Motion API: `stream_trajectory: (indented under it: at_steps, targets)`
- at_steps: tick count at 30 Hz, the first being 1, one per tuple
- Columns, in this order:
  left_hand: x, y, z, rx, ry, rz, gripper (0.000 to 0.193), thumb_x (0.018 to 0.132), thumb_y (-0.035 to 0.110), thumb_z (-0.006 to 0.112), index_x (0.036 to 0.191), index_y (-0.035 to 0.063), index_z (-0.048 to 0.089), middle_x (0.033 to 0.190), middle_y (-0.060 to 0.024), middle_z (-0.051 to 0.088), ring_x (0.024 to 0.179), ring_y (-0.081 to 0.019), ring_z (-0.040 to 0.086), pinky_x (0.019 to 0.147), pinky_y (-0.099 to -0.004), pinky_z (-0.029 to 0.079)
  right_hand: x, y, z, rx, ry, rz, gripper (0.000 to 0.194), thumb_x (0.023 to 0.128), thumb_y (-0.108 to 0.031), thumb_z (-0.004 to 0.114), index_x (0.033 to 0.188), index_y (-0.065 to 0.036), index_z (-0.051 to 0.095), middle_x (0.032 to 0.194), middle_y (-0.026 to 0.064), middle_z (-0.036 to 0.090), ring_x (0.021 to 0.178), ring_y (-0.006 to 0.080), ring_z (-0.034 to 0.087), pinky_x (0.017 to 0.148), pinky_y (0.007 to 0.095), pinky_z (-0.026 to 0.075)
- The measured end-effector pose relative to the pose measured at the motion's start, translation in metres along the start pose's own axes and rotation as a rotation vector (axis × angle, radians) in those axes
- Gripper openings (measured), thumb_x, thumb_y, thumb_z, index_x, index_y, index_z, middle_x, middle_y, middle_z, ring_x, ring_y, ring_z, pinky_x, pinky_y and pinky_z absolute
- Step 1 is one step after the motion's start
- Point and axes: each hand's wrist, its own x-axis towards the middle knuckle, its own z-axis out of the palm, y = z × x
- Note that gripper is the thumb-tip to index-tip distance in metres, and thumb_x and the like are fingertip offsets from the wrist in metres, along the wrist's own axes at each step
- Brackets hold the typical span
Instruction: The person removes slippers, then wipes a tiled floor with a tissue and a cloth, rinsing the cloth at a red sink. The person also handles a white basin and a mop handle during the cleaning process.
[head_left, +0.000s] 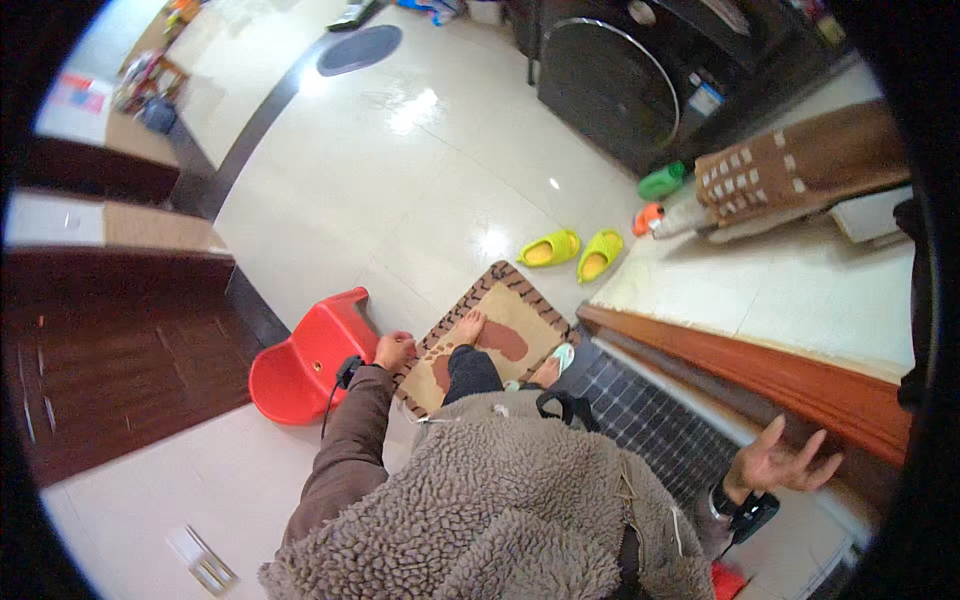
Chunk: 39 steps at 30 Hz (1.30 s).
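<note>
My left hand (395, 350) is low beside a red plastic child's chair (307, 360), its fingers partly curled. Whether it touches the chair or has anything in it is unclear. Off to the right, my right hand (787, 457) has its fingers spread and holds nothing, close to a reddish-brown wooden threshold or frame (750, 367). One bare foot (470, 328) rests on a beige mat with brown footprint patterns (532, 311). The other foot is in a mint-green flip-flop (562, 358) at the mat's right edge. Two lime-green slippers (551, 249) lie just beyond the mat.
A dark checked mat (649, 405) runs along the frame. Green (661, 181) and orange (648, 218) containers stand by a brown patterned cloth (795, 169). Dark wooden cabinets (135, 352) line the left. A black cabinet or appliance (607, 90) stands at the back, and an oval mat (360, 50) lies farther off.
</note>
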Motion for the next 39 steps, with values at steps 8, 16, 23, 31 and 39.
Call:
stream_trajectory:
  at_steps: [8, 16, 23, 31, 39]
  targets:
    - [-0.046, -0.040, 0.076, 0.255, -0.044, 0.203, 0.023, 0.077, 0.021, 0.062, 0.089, 0.0021, 0.061, 0.070, -0.0087, 0.063, 0.060, -0.0159, 0.060, 0.056, -0.0310, 0.049, -0.022, 0.033, -0.012, 0.005, -0.069, -0.191, 0.030, 0.074, -0.025, 0.070, 0.101, -0.014, 0.062, 0.119, 0.0193, 0.042, 0.115, 0.0334, 0.035, 0.095, 0.0519, 0.031]
    - [-0.073, -0.047, 0.063, 0.260, 0.125, 0.115, 0.028, 0.081, 0.022, 0.060, 0.098, -0.0002, 0.060, 0.075, -0.0081, 0.064, 0.061, -0.0158, 0.061, 0.050, -0.0290, 0.048, -0.010, 0.017, -0.006, 0.075, -0.097, -0.141, 0.025, 0.073, -0.024, 0.069, 0.098, -0.021, 0.065, 0.122, 0.0207, 0.041, 0.116, 0.0355, 0.033, 0.096, 0.0521, 0.030]
    - [-0.092, -0.068, 0.061, 0.206, 0.056, -0.043, 0.031, 0.081, 0.019, 0.059, 0.105, -0.0013, 0.056, 0.084, -0.0104, 0.062, 0.070, -0.0164, 0.061, 0.056, -0.0291, 0.048, -0.010, 0.018, -0.007, 0.100, -0.197, -0.197, 0.040, 0.069, -0.021, 0.071, 0.107, -0.024, 0.060, 0.124, 0.0177, 0.041, 0.121, 0.0276, 0.033, 0.097, 0.0546, 0.026]
    - [-0.097, -0.061, 0.062, 0.145, 0.048, 0.004, 0.027, 0.082, 0.019, 0.059, 0.102, 0.0006, 0.058, 0.081, -0.0110, 0.062, 0.069, -0.0170, 0.061, 0.057, -0.0287, 0.049, -0.007, 0.013, -0.009, 0.101, -0.226, -0.199, 0.039, 0.070, -0.024, 0.069, 0.108, -0.025, 0.060, 0.130, 0.0182, 0.032, 0.125, 0.0312, 0.026, 0.101, 0.0547, 0.020]
    - [-0.094, -0.066, 0.061, 0.146, 0.023, 0.060, 0.028, 0.083, 0.018, 0.058, 0.104, -0.0003, 0.056, 0.085, -0.0108, 0.062, 0.070, -0.0181, 0.062, 0.056, -0.0303, 0.049, -0.006, 0.009, -0.012, 0.139, -0.271, -0.173, 0.039, 0.070, -0.023, 0.068, 0.108, -0.025, 0.059, 0.131, 0.0178, 0.031, 0.126, 0.0311, 0.024, 0.102, 0.0558, 0.017]
